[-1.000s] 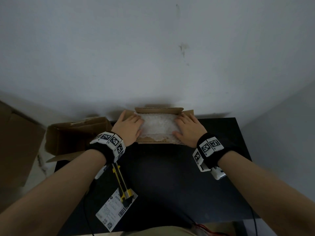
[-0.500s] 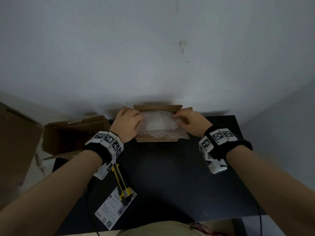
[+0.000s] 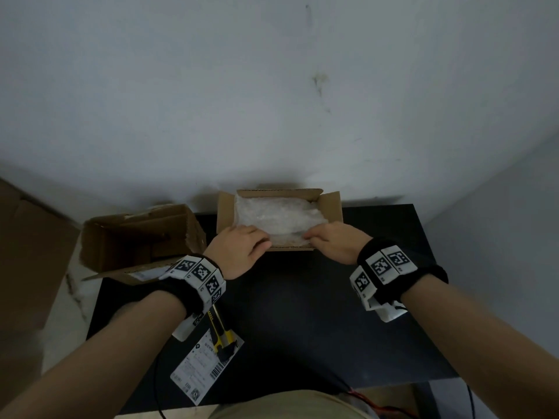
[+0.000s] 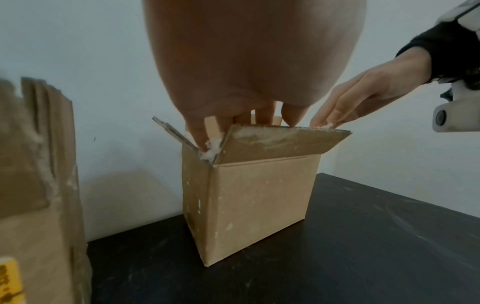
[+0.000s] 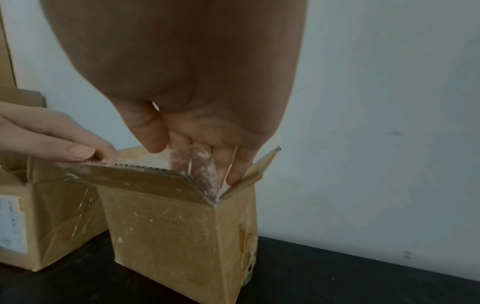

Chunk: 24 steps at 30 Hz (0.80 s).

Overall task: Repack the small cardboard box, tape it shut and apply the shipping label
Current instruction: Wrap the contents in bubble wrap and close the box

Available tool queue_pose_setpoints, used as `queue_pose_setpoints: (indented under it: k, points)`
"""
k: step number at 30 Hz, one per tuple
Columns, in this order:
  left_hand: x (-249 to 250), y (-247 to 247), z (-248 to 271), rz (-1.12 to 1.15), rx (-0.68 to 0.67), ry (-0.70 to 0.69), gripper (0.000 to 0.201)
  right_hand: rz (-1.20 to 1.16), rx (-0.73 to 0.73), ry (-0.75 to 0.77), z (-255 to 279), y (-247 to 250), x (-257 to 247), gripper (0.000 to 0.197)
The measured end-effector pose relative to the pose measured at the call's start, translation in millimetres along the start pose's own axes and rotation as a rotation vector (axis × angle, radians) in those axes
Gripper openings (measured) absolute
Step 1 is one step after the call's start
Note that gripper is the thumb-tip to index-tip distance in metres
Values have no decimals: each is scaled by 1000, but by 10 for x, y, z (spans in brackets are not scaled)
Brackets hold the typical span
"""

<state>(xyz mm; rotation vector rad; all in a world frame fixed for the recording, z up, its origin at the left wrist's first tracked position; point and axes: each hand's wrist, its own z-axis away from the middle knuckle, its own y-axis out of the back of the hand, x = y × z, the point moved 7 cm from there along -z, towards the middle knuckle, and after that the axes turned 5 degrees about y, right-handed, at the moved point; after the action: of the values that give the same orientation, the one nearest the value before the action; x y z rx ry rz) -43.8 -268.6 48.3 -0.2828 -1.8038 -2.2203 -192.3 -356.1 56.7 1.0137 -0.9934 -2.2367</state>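
Note:
The small cardboard box [image 3: 331,207] stands at the table's far edge with its flaps up. White bubble wrap [image 3: 278,217] fills it to the top. My left hand [image 3: 257,240] is at the near left corner, fingers reaching straight down inside the box [image 4: 249,197] onto the wrap. My right hand [image 3: 314,237] is at the near right corner, fingers pushed in behind the near flap [image 5: 135,176] against the wrap [image 5: 200,164]. What lies under the wrap is hidden. The shipping label [image 3: 202,367] lies flat near the table's front left.
A larger open cardboard box [image 3: 136,240] lies at the table's left edge, close to the small box. A yellow utility knife [image 3: 222,338] rests on the label. The black table [image 3: 317,313] meets a white wall behind. A cable runs off the front edge.
Both hands have drawn back from the sides of the wrap to the near edge of the box. The side flaps they covered now stand free.

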Motion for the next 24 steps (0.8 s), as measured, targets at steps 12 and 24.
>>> queue_pose_setpoints:
  k: [12, 24]
  points:
    - [40, -110, -82, -18, -123, 69, 64, 22, 533, 85, 182, 540, 4, 15]
    - [1, -215, -43, -70, -68, 77, 79, 189, 357, 82, -164, 113, 53, 21]
